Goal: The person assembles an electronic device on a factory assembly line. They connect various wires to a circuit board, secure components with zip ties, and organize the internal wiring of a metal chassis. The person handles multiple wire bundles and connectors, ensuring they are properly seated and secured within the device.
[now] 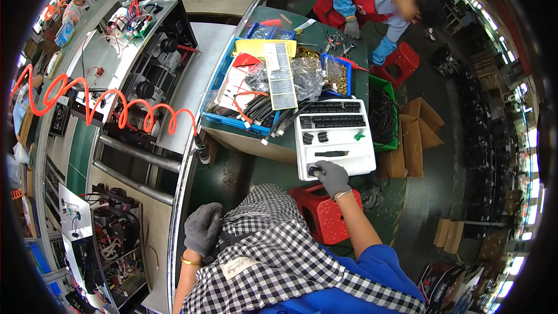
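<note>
Green-topped bench ahead of me on a crowded workshop floor; at its far side a co-worker in a red apron and blue sleeves, one gloved hand near the pliers; over to my left an orange coiled hose loops across to a driver hanging tip down.

And now to the white tray, at the near end of the bench; my gloved right hand is over its near left corner, fingers bent together and down at a small black part in there; whether they pinch it or only touch it, I cannot tell from this angle; just beyond lies a dark strip, then two little black pieces and a green piece, with rows of black parts filling the far slots.

My left hand, gloved too, is beside my checked apron, well apart from the tray, fingers curled inward; can't tell if they hold anything; left of the tray, the blue bin brims with cables and bags; on the right, a green crate of dark cable; below, a red stool.
</note>
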Tool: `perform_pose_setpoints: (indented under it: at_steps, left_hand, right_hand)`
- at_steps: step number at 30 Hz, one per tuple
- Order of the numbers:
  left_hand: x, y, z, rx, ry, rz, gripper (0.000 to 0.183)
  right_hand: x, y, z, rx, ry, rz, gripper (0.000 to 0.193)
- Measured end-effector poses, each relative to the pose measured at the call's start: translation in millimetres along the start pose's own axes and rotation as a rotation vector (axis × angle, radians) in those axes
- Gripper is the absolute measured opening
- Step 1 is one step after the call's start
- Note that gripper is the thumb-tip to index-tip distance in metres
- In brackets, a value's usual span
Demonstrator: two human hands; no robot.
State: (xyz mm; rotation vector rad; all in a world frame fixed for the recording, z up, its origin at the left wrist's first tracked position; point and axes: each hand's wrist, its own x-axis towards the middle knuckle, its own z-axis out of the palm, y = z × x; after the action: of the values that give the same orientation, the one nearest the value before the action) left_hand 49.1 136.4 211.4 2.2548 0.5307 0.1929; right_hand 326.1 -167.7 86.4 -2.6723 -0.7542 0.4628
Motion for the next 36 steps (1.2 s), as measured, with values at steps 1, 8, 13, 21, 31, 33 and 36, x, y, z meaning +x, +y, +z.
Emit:
perform_pose_setpoints:
  at_steps: [1, 8, 13, 21, 31, 33, 36]
  left_hand:
    - [-0.4, -0.3, 0.2, 0.001, 0.005, 0.005, 0.016]
    - [-10.7, -7.6, -0.6, -0.016, 0.023, -0.014, 0.015]
    - [-27.4, -7.6, -18.2, -0.052, 0.029, 0.002, 0.017]
    - [-80.7, -19.5, -46.9, -0.011, 0.08, -0.046, 0.018]
    - [-125.0, -35.6, -55.7, -0.027, 0.2, -0.209, 0.019]
    - [-124.3, -40.3, -57.4, -0.021, 0.209, -0.21, 0.019]
    - [-108.1, -41.9, -71.7, 0.009, 0.163, -0.119, 0.025]
  right_hand:
    - [0.7, -0.3, -1.3, 0.021, 0.001, -0.019, 0.026]
    - [19.0, -4.7, -30.0, 0.212, 0.075, -0.069, 0.025]
    - [44.1, 20.5, -32.7, 0.348, 0.314, 0.023, 0.028]
    - [49.4, 27.5, -6.1, -0.131, 0.283, 0.068, 0.026]
    - [68.6, -23.2, -67.8, -0.232, -0.007, -0.008, 0.027]
    - [74.7, -71.7, -88.4, -0.045, 0.165, -0.145, 0.025]
    - [73.6, -183.9, -104.1, 0.191, 0.269, -0.354, 0.023]
